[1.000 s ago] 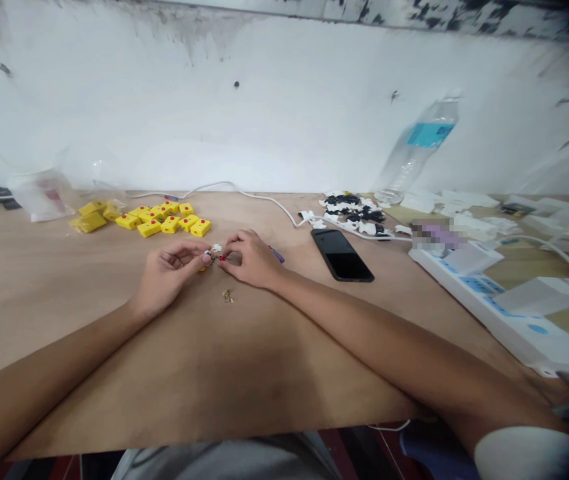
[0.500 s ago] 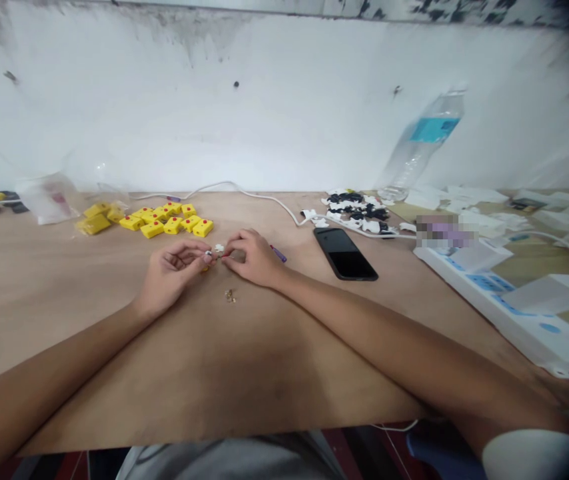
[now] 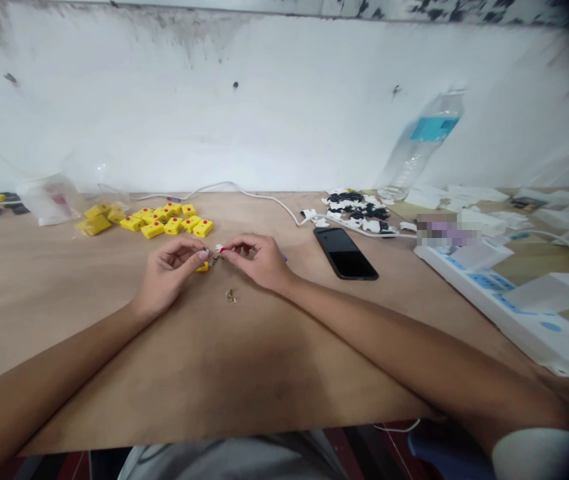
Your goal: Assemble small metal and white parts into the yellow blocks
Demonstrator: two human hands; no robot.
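My left hand (image 3: 169, 270) is closed, with a tiny white and dark part (image 3: 205, 251) pinched between thumb and forefinger. Just below those fingertips a small yellow block (image 3: 203, 267) shows in part on the table. Facing it, my right hand (image 3: 259, 260) pinches a tiny red piece (image 3: 222, 250). A small white part (image 3: 218, 247) and some dark metal bits (image 3: 218, 258) lie in the gap between the two hands. Nearer to me are several small brass-coloured pieces (image 3: 231, 295). Behind my right wrist a purple tool (image 3: 285, 258) is mostly hidden.
Several yellow blocks with red buttons (image 3: 164, 219) lie at the back left, beside a bag of yellow blocks (image 3: 97, 219). To the right are a phone (image 3: 346, 253), black and white parts (image 3: 359, 210), a bottle (image 3: 424, 143) and a power strip (image 3: 514, 307). A white cable (image 3: 264, 193) runs along the back.
My right hand has turned and shifted slightly to the right, covering more of the purple tool. The red piece at its fingertips and the yellow block by my left hand now show more clearly.
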